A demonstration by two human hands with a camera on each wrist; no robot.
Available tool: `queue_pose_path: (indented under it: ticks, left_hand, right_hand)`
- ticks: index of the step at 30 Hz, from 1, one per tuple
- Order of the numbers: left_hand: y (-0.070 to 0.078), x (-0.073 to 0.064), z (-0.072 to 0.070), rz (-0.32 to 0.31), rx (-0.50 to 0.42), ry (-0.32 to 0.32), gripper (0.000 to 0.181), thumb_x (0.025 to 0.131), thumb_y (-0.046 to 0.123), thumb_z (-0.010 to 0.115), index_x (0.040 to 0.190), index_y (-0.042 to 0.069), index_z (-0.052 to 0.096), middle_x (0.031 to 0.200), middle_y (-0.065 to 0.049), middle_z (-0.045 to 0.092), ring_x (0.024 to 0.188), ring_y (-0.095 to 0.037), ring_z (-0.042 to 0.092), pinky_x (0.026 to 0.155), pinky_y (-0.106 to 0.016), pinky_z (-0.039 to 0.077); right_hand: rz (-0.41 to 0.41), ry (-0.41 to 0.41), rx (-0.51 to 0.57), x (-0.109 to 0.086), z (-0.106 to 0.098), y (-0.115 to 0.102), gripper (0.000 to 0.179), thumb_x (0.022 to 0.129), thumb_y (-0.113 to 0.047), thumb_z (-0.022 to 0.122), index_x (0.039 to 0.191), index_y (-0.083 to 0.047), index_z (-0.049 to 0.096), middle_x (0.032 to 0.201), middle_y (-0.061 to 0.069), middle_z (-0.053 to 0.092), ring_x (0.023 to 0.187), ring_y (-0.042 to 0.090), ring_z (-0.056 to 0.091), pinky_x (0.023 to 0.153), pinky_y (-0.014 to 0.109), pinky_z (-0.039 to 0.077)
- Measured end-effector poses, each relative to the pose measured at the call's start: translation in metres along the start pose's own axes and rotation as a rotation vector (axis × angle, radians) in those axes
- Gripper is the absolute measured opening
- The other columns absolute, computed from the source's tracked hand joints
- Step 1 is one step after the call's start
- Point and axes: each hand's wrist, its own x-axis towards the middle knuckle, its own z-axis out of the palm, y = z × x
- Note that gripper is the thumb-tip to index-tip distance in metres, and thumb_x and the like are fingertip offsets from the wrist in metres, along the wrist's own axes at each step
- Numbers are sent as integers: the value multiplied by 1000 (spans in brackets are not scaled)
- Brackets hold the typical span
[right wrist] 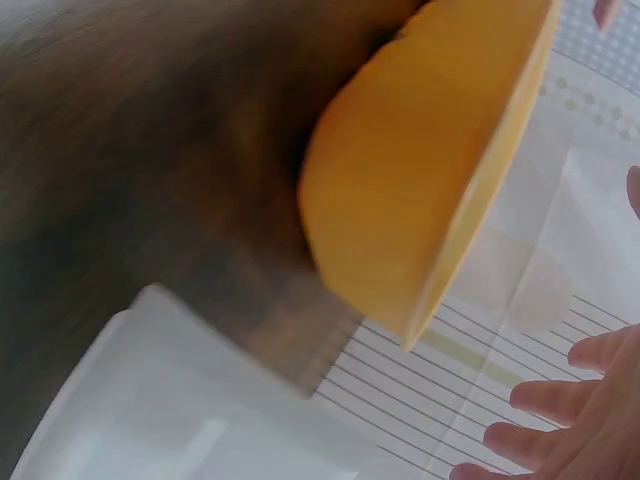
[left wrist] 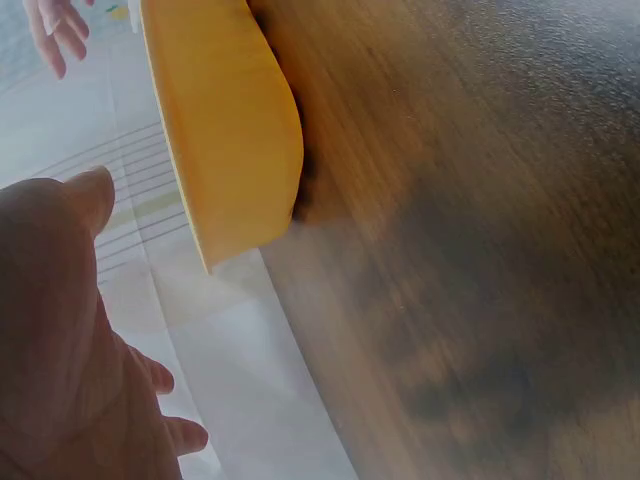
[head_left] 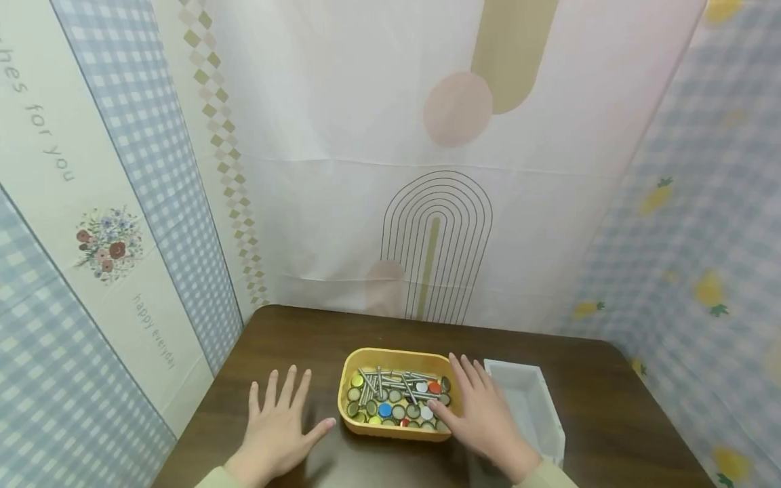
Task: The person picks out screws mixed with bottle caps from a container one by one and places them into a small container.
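The yellow tub (head_left: 390, 432), holding bottle caps (head_left: 398, 411) and metal nails (head_left: 379, 386), stands on the brown worktop (head_left: 293, 339) between two hands. The left hand (head_left: 276, 425) hovers apart from its left side, grip empty, fingers spread. The right hand (head_left: 482, 412) hangs over its right end, fingers extended, grip likewise empty. A white tray (head_left: 552, 410) lies just right.

At upper left, the cloth (head_left: 116, 190) reads "hes for you", partly cut off. Lower left, it reads "happy everyday".
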Motion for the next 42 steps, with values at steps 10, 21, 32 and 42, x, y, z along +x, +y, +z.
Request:
queue_pose_path:
  ticks: [10, 21, 32, 42]
  left_hand:
    - [5, 26, 19, -87, -166, -67, 96, 86, 77, 35, 134, -5, 48, 127, -25, 55, 120, -46, 47, 101, -60, 28]
    - [10, 54, 50, 95, -6, 88, 76, 80, 76, 51, 100, 3, 54, 90, -9, 49, 89, -29, 46, 80, -44, 35]
    - [9, 79, 60, 207, -40, 88, 47, 79, 48, 65, 91, 6, 46, 82, -4, 34, 79, -25, 36, 72, -42, 30]
    - [14, 84, 60, 151, -141, -144, 36, 78, 29, 62, 99, 5, 45, 87, -6, 35, 82, -24, 32, 73, -44, 28]
  right_hand:
    - [53, -53, 311, 18, 3, -17, 99, 76, -62, 71, 150, -9, 31, 140, 17, 47, 127, 38, 44, 99, 56, 37]
    - [126, -194, 462, 39, 27, -31, 93, 78, -60, 71, 142, 0, 40, 136, 21, 49, 117, 37, 52, 90, 53, 45]
    - [209, -241, 443, 58, 51, -33, 70, 80, -43, 76, 124, 6, 53, 108, 19, 60, 89, 27, 60, 78, 47, 49]
    - [311, -282, 554, 60, 58, -37, 48, 84, -28, 75, 114, 5, 56, 85, 7, 54, 68, 18, 54, 58, 35, 46]
